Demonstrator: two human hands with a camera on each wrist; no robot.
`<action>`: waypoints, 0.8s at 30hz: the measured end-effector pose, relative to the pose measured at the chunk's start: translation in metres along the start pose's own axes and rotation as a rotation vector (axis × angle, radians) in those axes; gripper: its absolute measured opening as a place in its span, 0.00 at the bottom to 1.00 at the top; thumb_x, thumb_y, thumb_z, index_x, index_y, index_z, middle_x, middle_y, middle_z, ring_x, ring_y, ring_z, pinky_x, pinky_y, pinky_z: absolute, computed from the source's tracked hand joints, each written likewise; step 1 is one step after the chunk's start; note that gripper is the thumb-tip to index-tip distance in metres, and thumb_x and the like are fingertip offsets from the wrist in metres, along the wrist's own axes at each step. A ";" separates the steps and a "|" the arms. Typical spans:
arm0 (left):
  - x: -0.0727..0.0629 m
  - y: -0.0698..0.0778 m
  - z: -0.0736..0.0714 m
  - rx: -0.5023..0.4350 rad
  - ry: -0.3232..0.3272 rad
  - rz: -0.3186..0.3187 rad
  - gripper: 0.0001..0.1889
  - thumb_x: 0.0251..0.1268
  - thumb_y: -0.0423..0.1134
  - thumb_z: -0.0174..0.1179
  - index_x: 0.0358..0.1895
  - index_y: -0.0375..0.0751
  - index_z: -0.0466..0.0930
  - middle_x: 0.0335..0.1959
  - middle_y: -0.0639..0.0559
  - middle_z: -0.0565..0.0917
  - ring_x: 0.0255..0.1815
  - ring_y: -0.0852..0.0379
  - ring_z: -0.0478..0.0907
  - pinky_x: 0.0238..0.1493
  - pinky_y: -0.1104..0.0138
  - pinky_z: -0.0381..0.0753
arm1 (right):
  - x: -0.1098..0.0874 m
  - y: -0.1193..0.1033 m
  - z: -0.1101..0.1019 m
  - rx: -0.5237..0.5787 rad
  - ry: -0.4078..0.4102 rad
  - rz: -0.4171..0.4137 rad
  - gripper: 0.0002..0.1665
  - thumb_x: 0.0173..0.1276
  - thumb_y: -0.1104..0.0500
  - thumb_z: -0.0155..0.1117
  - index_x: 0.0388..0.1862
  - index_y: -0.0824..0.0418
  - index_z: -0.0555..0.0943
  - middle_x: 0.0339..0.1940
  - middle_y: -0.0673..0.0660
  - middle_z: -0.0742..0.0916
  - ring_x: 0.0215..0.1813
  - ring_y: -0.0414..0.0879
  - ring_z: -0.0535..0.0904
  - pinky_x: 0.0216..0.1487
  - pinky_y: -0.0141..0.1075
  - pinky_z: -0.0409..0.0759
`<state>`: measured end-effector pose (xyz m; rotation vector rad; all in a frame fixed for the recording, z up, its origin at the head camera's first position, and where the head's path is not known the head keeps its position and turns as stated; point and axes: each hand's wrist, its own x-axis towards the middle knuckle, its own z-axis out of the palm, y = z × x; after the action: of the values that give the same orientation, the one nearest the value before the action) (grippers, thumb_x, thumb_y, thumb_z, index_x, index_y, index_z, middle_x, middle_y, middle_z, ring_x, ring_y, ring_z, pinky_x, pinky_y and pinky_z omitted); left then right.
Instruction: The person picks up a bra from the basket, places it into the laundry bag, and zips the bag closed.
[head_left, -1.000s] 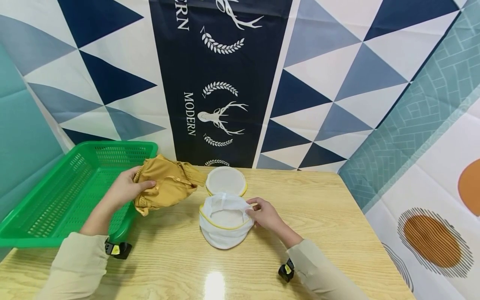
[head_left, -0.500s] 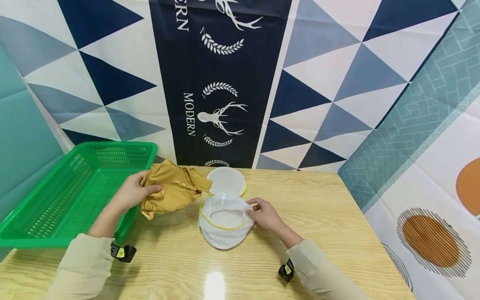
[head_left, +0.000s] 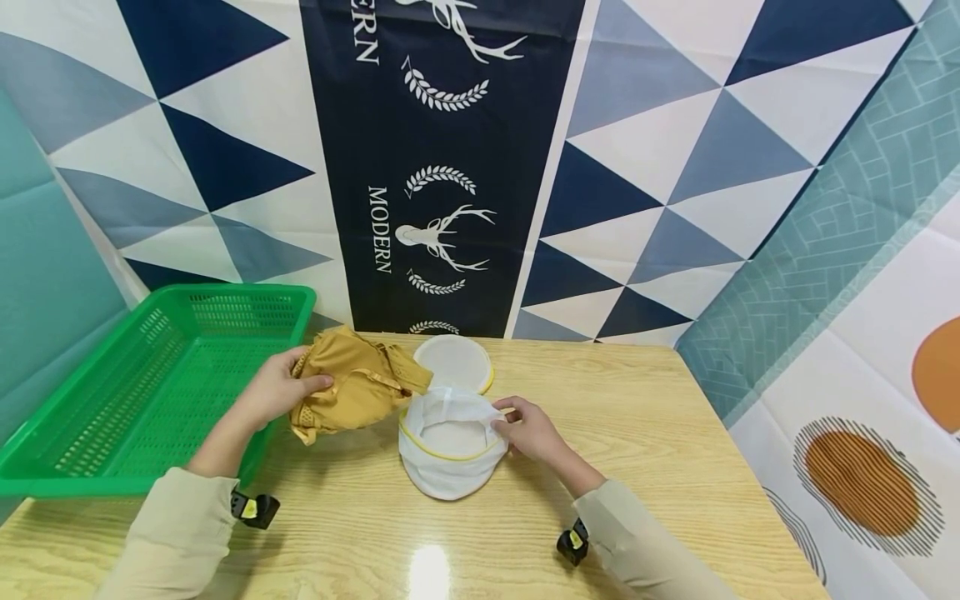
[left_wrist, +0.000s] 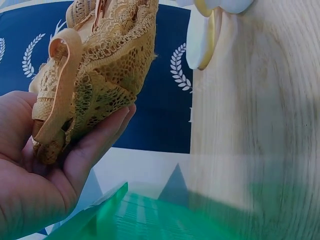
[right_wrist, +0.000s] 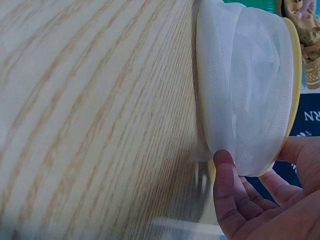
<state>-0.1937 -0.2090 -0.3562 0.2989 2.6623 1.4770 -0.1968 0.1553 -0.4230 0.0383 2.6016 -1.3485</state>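
table (head_left: pixel 600 417) is carrying the lot; nothing is shifting on its surface.

basket (head_left: pixel 75 486) is sitting at the person's left, not moving.

cloth (head_left: pixel 356 387), mustard with lace showing in the left wrist view, is the one thing changing: over the last second it's sliding right in small steps, away from the basket and toward the bag. near end is hanging just by the basket's right edge; far end is now overlapping the bag's back-left rim in the head view. can't tell if they're touching. it isn't lying inside.

bag (head_left: pixel 442 475), white mesh with a yellow zip, is standing on the table, mouth gaping upward, holding the same spot.

disc (head_left: pixel 453 362), white with yellow edging, is lying behind the bag, staying put; cloth's tip is now covering its near-left edge in the head view.

left hand (head_left: pixel 281 392) is doing all the moving: pinching the cloth, thumb on top, fingers underneath.

right hand (head_left: pixel 528 429) is staying still, pinching the bag's right edge narrowly between thumb and fingers.

meaning, my read: the gap is closing, and the right hand is steadying the mouth.
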 end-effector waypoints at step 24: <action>0.008 0.004 0.011 0.059 -0.011 0.009 0.21 0.63 0.38 0.59 0.57 0.31 0.70 0.42 0.36 0.81 0.34 0.55 0.80 0.33 0.66 0.80 | 0.000 0.000 0.001 0.002 0.005 0.000 0.17 0.66 0.60 0.60 0.54 0.58 0.76 0.37 0.58 0.78 0.25 0.44 0.73 0.25 0.36 0.78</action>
<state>-0.1991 -0.1959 -0.3588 0.3226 2.7038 1.3966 -0.1967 0.1550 -0.4237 0.0423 2.6042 -1.3526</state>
